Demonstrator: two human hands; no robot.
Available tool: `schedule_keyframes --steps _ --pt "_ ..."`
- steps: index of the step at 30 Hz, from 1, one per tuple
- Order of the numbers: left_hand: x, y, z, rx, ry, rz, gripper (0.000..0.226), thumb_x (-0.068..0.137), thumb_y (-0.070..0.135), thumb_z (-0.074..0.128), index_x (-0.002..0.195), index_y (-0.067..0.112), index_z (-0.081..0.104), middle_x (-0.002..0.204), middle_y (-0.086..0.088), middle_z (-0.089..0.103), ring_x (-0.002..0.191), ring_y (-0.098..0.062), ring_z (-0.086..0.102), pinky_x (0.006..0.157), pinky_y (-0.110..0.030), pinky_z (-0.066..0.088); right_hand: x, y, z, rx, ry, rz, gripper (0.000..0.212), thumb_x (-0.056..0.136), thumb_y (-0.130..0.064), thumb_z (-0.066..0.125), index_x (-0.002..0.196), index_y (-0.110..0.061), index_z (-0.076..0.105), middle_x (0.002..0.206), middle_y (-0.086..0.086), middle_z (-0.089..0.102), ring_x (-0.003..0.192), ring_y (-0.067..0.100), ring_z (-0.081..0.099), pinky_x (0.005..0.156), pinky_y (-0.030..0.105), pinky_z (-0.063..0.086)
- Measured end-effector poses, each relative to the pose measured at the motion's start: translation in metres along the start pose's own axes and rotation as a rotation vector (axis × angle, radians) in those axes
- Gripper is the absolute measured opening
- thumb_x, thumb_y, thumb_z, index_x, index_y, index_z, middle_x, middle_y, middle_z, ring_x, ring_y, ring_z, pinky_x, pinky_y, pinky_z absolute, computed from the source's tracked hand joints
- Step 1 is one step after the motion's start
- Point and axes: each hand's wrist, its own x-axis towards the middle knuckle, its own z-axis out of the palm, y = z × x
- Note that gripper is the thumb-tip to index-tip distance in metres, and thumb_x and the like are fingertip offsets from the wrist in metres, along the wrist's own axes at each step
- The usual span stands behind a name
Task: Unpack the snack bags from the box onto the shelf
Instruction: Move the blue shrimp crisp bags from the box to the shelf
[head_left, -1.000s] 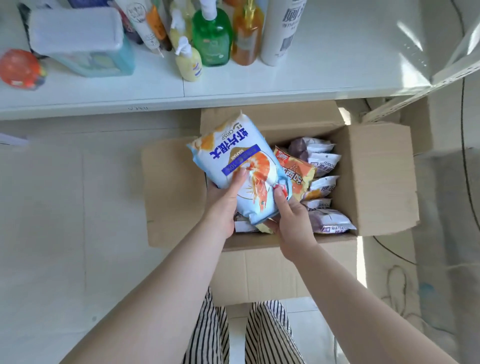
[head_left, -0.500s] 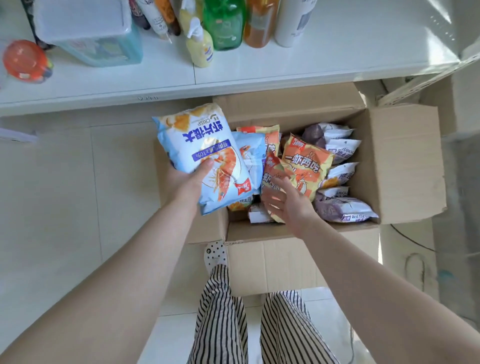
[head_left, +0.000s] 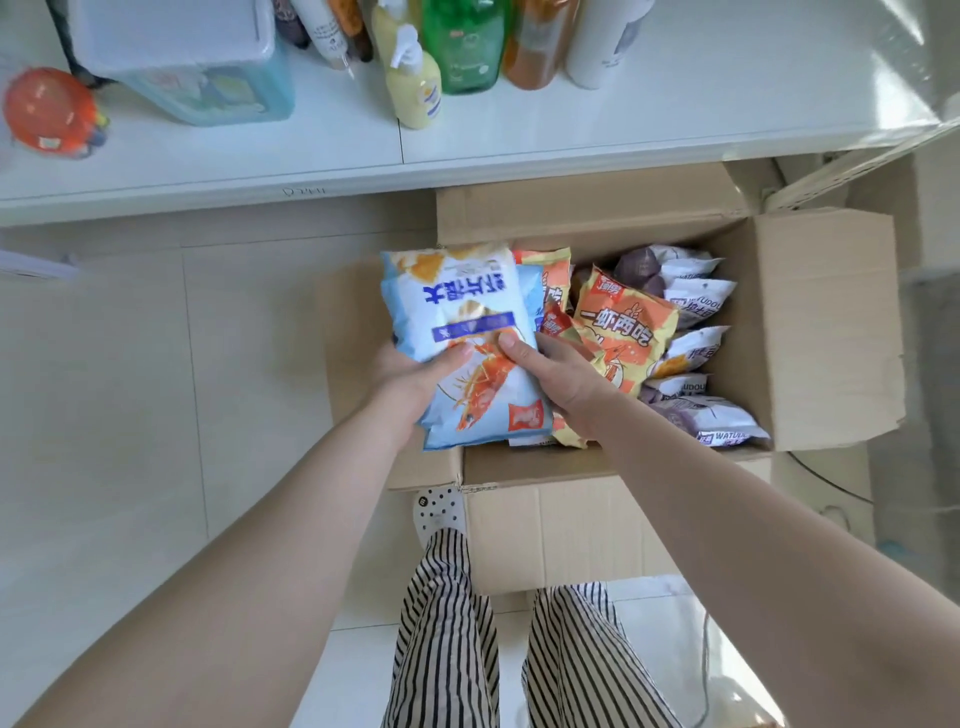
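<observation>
We have both hands on the same pack. Our left hand (head_left: 410, 371) grips the blue prawn-cracker bag (head_left: 467, 332) from its left side, thumb laid across the front and the other fingers hidden behind it. Our right hand (head_left: 563, 384) meets it from the right, thumb pressed on the front of the bag just beside the left thumb, the rest of the fingers curled under toward a second blue bag (head_left: 531, 291) tucked behind; we cannot tell whether they pinch 1 bag or 2.

The bag sits above the left part of the open cardboard box (head_left: 810, 322), its long axis running away from us toward the shelf (head_left: 649, 124), tilted a little leftward at the top. The shelf lies straight ahead and above the box, so we judge the coming move is a lift forward, top edge leading. Bare shelf shows ahead and to the right; bottles (head_left: 462, 47) and a blue tub (head_left: 202, 67) crowd the left and centre, so our right hand is the nearer to free space.

Still in the box: orange bags (head_left: 628, 327) beside our right hand, purple-and-white bags (head_left: 691, 306) along the right wall
</observation>
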Motion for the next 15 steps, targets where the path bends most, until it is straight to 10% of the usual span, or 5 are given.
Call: schedule_keyframes --steps 7,15 --pt "0.008 -0.007 0.036 0.158 -0.247 0.054 0.035 0.088 0.028 0.067 0.119 0.012 0.058 0.103 0.001 0.067 0.084 -0.006 0.067 0.062 -0.014 0.048 -0.015 0.022 -0.049 0.131 0.243 -0.029 0.04 0.084 -0.034 0.074 0.116 -0.011 0.065 0.1 0.014 0.075 0.09 0.031 0.072 0.085 0.049 0.058" --pt "0.08 -0.017 0.074 0.517 -0.005 0.099 0.082 0.089 0.05 0.06 0.151 0.013 0.021 0.149 -0.007 0.031 0.133 -0.026 0.039 0.099 -0.029 0.037 -0.033 0.053 -0.136 0.188 0.445 -0.021 0.031 0.077 -0.04 0.076 0.1 -0.021 0.065 0.086 0.003 0.077 0.071 0.019 0.073 0.064 0.034 0.059"
